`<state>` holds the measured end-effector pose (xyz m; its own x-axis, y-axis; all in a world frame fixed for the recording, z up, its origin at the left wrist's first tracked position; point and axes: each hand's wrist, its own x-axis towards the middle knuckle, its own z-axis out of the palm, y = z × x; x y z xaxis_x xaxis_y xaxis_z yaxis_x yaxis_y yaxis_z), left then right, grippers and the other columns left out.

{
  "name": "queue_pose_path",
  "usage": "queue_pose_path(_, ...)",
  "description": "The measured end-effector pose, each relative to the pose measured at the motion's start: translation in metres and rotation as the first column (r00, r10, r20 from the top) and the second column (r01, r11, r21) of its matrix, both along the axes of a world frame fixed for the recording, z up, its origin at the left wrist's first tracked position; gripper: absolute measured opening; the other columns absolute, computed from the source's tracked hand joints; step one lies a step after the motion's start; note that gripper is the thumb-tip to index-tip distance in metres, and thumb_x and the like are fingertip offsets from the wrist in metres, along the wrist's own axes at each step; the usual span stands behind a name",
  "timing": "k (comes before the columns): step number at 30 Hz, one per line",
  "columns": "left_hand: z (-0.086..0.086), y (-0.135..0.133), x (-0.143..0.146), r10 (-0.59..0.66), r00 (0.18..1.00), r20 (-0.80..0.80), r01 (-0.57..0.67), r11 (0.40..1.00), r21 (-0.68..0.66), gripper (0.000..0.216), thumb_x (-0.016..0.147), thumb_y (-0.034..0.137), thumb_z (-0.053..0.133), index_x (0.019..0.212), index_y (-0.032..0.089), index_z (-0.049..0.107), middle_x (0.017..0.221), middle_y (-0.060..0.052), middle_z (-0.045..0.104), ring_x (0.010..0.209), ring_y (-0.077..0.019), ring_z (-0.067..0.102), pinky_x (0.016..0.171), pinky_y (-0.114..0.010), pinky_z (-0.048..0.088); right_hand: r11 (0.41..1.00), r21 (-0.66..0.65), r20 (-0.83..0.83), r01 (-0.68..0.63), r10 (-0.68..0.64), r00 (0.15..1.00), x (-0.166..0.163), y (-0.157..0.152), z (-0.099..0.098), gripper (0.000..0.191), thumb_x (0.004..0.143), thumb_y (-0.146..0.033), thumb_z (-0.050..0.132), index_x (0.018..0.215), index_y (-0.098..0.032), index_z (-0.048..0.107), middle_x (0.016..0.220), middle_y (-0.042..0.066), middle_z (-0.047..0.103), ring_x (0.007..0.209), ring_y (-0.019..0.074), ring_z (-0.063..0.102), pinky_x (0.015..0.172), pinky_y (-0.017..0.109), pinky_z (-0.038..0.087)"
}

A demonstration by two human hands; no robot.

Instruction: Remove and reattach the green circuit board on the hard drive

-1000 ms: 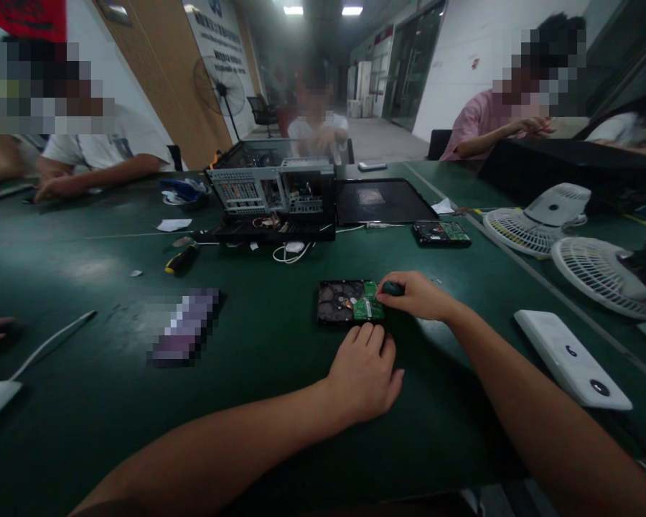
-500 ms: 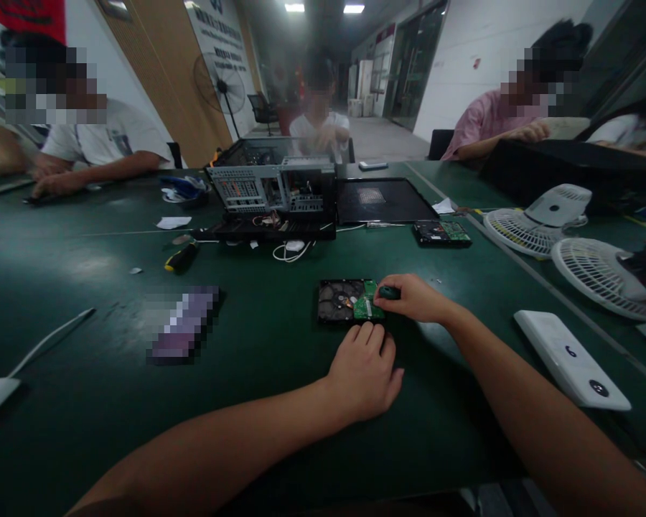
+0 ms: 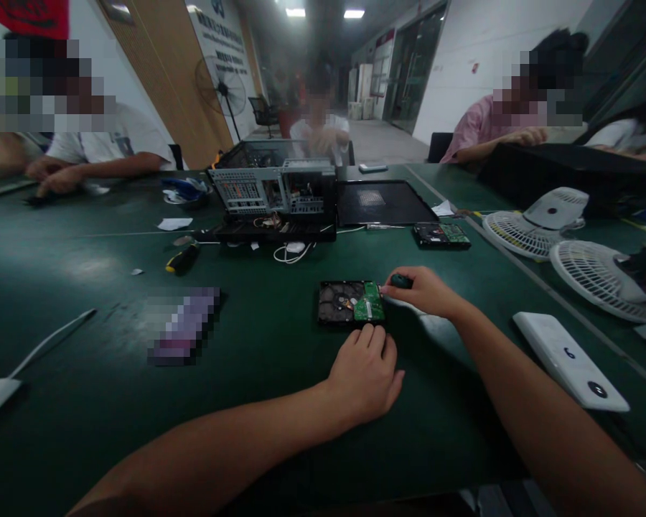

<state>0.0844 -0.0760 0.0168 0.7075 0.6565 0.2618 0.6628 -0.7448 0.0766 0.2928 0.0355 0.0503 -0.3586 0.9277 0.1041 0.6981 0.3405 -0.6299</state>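
Observation:
A hard drive (image 3: 338, 301) lies flat on the table in front of me, its green circuit board (image 3: 374, 305) facing up on the right side. My left hand (image 3: 363, 370) rests at the drive's near edge, fingertips at or touching it, thumb spread away to the right. Closed around a small screwdriver with a dark handle (image 3: 401, 281), my right hand (image 3: 423, 293) is at the drive's right end. Its fingertips are close to the board's upper right corner. The screwdriver's shaft and tip are hidden or too small to make out.
Beyond the drive stands an opened computer case (image 3: 274, 190) beside its black panel (image 3: 387, 201). A second hard drive (image 3: 441, 235) lies right of it. A yellow-black screwdriver (image 3: 181, 258), a pixelated phone-like object (image 3: 186, 324), a white power bank (image 3: 570, 359) and white fans (image 3: 597, 280) surround. Several people sit around the table.
My right hand has shifted slightly right and up with the screwdriver, away from over the circuit board, so more of the board shows. My left hand has hardly moved.

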Motion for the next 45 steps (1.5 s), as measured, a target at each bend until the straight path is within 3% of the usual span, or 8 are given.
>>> queue_pose_path(8,0.007,0.02,-0.007,0.07,0.997,0.035,-0.074,0.991,0.115,0.033,0.098,0.028,0.047,0.12,0.008,0.063,0.109,-0.016,0.061,0.102,-0.0302,0.056,0.085,-0.043,0.049,0.992,-0.067,-0.014,-0.105,0.104,0.994,-0.004,-0.003,-0.001,0.028,0.087,-0.046,0.066,0.091,-0.02,0.074,0.08,0.001,0.068,0.073,0.0165,0.057,0.067,0.03,0.04)
queue_pose_path(15,0.008,0.045,-0.018,0.183,0.968,0.169,-0.209,0.967,0.145,0.048,0.09,0.044,0.062,0.123,0.009,0.061,0.129,-0.021,0.055,0.122,-0.0377,0.049,0.104,-0.053,0.043,0.987,-0.087,0.072,-0.138,0.145,0.987,-0.01,-0.005,-0.004,0.022,0.085,-0.039,0.066,0.091,-0.02,0.075,0.075,0.0,0.067,0.066,0.0147,0.054,0.063,0.03,0.035)
queue_pose_path(20,0.001,0.063,-0.026,0.138,0.964,0.229,-0.172,0.976,0.134,0.037,0.09,0.043,0.062,0.112,0.014,0.067,0.125,-0.017,0.058,0.122,-0.0342,0.051,0.107,-0.051,0.042,0.986,-0.08,0.105,-0.145,0.153,0.983,-0.011,-0.004,-0.005,0.02,0.085,-0.038,0.065,0.087,-0.02,0.074,0.073,0.0,0.066,0.066,0.0145,0.053,0.063,0.029,0.034)
queue_pose_path(30,-0.002,0.061,-0.026,0.139,0.963,0.23,-0.169,0.979,0.114,0.037,0.092,0.044,0.059,0.111,0.013,0.068,0.122,-0.017,0.061,0.12,-0.0335,0.053,0.105,-0.052,0.044,0.985,-0.095,0.101,-0.142,0.151,0.983,-0.012,-0.005,-0.002,0.022,0.086,-0.04,0.064,0.086,-0.019,0.072,0.072,0.0,0.063,0.065,0.0138,0.051,0.062,0.029,0.033)
queue_pose_path(33,-0.002,0.06,-0.025,0.15,0.961,0.231,-0.177,0.979,0.1,0.037,0.092,0.044,0.059,0.112,0.014,0.067,0.123,-0.017,0.061,0.121,-0.0337,0.053,0.105,-0.053,0.043,0.985,-0.105,0.036,-0.135,0.139,0.99,-0.008,-0.005,-0.001,0.024,0.084,-0.043,0.067,0.086,-0.019,0.071,0.075,0.0,0.064,0.068,0.0144,0.052,0.063,0.029,0.034)
queue_pose_path(38,-0.002,0.058,-0.024,0.22,0.946,0.237,-0.246,0.965,0.088,0.04,0.091,0.047,0.061,0.116,0.016,0.066,0.136,-0.017,0.055,0.131,-0.0362,0.047,0.115,-0.059,0.033,0.986,-0.163,-0.234,0.022,-0.061,0.97,-0.002,-0.003,0.004,0.035,0.086,-0.055,0.065,0.085,-0.02,0.067,0.073,0.0,0.06,0.064,0.0139,0.049,0.059,0.029,0.035)
queue_pose_path(41,-0.004,0.059,-0.024,0.274,0.928,0.253,-0.303,0.949,0.083,0.048,0.088,0.055,0.065,0.119,0.017,0.065,0.141,-0.017,0.051,0.136,-0.0388,0.041,0.119,-0.065,0.021,0.963,-0.266,-0.511,0.051,-0.186,0.839,-0.004,-0.001,0.005,0.038,0.09,-0.058,0.058,0.087,-0.02,0.063,0.076,0.002,0.061,0.062,0.014,0.05,0.056,0.029,0.036)
queue_pose_path(45,-0.01,0.066,-0.027,0.353,0.888,0.296,-0.383,0.922,0.048,0.072,0.08,0.071,0.067,0.128,0.018,0.06,0.146,-0.018,0.046,0.139,-0.0422,0.035,0.12,-0.069,0.016,0.963,-0.262,-0.752,0.065,-0.245,0.611,-0.007,0.0,0.011,0.031,0.089,-0.052,0.053,0.084,-0.022,0.061,0.069,0.002,0.052,0.063,0.0175,0.05,0.057,0.033,0.039)
